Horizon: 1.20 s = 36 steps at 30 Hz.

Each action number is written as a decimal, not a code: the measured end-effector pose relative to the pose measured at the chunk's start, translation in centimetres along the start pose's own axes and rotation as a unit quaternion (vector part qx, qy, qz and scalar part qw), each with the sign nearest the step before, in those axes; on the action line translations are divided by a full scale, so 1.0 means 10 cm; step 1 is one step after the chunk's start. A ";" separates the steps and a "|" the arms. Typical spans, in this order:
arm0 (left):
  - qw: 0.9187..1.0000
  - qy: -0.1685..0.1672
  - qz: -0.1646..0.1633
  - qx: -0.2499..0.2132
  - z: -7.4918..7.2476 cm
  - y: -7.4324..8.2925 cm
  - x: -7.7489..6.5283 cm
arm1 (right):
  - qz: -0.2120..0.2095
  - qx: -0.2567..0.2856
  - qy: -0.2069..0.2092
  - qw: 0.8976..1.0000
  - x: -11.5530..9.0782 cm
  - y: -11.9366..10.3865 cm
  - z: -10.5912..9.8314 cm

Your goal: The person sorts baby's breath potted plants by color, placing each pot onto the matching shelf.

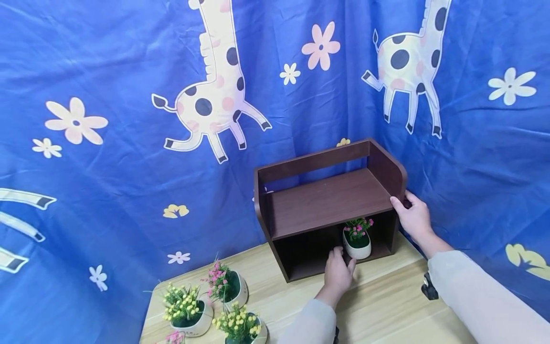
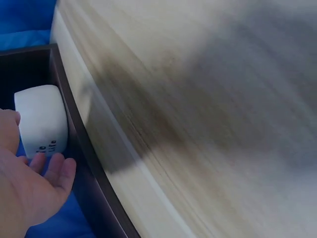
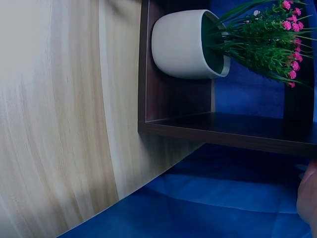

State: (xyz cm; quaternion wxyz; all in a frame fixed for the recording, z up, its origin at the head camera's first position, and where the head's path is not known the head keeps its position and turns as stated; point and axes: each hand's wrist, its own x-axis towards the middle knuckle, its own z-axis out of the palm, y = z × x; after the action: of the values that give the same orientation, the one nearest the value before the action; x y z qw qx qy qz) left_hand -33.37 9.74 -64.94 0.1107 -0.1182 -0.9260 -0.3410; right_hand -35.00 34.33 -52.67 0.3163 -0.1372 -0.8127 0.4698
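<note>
A dark brown wooden shelf point(image 1: 326, 196) stands at the back of the table against the curtain. In its lower compartment, toward the right side, sits a white pot point(image 3: 181, 44) with pink flowers and green leaves point(image 3: 267, 49); lettering shows on its front in the left wrist view. My left hand point(image 1: 337, 272) is just in front of this pot, its fingers loosely bent and the thumb apart, fingertips right by the pot's side. My right hand point(image 1: 416, 217) grips the shelf's right side panel, thumb on the front edge and the other fingers partly hidden behind it.
Several potted flowers stand at the table's left: a pink one point(image 1: 235, 289), a yellow one point(image 1: 198, 320) and another yellow one point(image 1: 258, 329) nearer me. A small black object point(image 1: 429, 286) lies by the right sleeve. Blue curtain point(image 1: 129, 191) hangs behind the wooden table point(image 1: 395, 306).
</note>
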 end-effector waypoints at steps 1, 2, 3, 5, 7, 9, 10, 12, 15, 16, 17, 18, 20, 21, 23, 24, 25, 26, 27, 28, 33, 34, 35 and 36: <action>1.000 -0.001 0.005 -0.001 -0.03 0.00 -0.03 | 0.000 0.002 0.000 1.000 0.00 0.00 0.00; 1.000 -0.002 0.010 0.001 -0.05 -0.01 -0.05 | -0.001 0.005 0.000 1.000 0.00 -0.01 0.00; 1.000 -0.005 0.012 0.001 -0.08 -0.01 -0.08 | -0.003 0.005 0.002 1.000 -0.01 -0.01 0.00; 1.000 -0.013 0.010 0.000 -0.15 -0.02 -0.13 | -0.004 0.008 0.003 1.000 -0.01 -0.02 0.00; 1.000 -0.025 0.002 -0.004 -0.23 -0.02 -0.18 | -0.005 0.008 0.005 1.000 0.00 -0.02 0.01; 0.999 -0.032 -0.005 -0.006 -0.31 -0.04 -0.23 | -0.006 0.009 0.006 1.000 0.00 -0.03 0.03; 0.999 -0.033 -0.008 -0.008 -0.34 -0.05 -0.25 | -0.004 0.011 0.005 1.000 0.01 -0.03 0.04; 0.999 -0.034 -0.008 -0.009 -0.39 -0.07 -0.29 | -0.003 0.013 0.005 1.000 0.01 -0.04 0.04; 0.999 -0.031 -0.003 -0.011 -0.47 -0.10 -0.37 | 0.000 0.019 0.005 1.000 0.01 -0.04 0.04; 0.999 -0.033 -0.002 -0.013 -0.50 -0.10 -0.40 | 0.001 0.018 0.005 1.000 0.01 -0.04 0.04; 0.999 -0.035 -0.001 -0.013 -0.52 -0.11 -0.43 | 0.001 0.017 0.006 1.000 0.00 -0.03 0.04; 0.999 -0.037 0.002 -0.013 -0.54 -0.12 -0.46 | 0.002 0.015 0.006 1.000 0.00 -0.02 0.04; 0.999 -0.045 0.004 -0.010 -0.59 -0.14 -0.53 | 0.002 0.007 0.008 1.000 0.00 -0.01 0.03; 0.999 -0.050 0.004 -0.008 -0.61 -0.14 -0.56 | 0.002 0.004 0.009 1.000 0.00 0.00 0.02; 0.998 -0.056 0.009 -0.004 -0.65 -0.15 -0.61 | 0.001 0.001 0.011 1.000 0.00 0.01 0.01; 0.998 -0.058 0.010 -0.003 -0.68 -0.16 -0.63 | 0.001 0.002 0.012 1.000 0.00 0.02 0.01; 0.998 -0.061 0.013 0.000 -0.70 -0.16 -0.64 | 0.000 0.002 0.012 1.000 0.00 0.02 0.01; 0.998 -0.061 0.016 0.001 -0.73 -0.16 -0.66 | 0.000 0.004 0.012 1.000 0.00 0.02 0.01; 0.998 -0.062 0.019 0.000 -0.76 -0.16 -0.67 | 0.000 0.005 0.012 1.000 0.00 0.02 0.01; 0.998 -0.063 0.023 0.003 -0.79 -0.16 -0.69 | 0.000 0.005 0.013 1.000 0.00 0.02 0.01; 0.996 -0.076 0.036 -0.001 -0.98 -0.18 -0.80 | -0.001 0.004 0.013 1.000 -0.01 0.01 0.01; 0.996 -0.080 0.036 -0.004 -1.02 -0.19 -0.82 | -0.002 0.004 0.012 1.000 -0.01 0.00 0.01; 0.996 -0.082 0.035 -0.007 -1.06 -0.20 -0.85 | -0.003 0.005 0.011 1.000 -0.01 0.00 0.01; 0.996 -0.082 0.036 -0.012 -1.10 -0.21 -0.88 | -0.004 0.006 0.009 1.000 -0.01 -0.01 0.01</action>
State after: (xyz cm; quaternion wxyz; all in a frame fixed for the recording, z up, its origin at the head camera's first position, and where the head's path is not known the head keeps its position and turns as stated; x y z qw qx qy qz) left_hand -24.25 -0.30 -60.57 0.0451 -0.1799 -0.9231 -0.3369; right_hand -34.94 34.16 -52.71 0.3264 -0.1363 -0.8077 0.4717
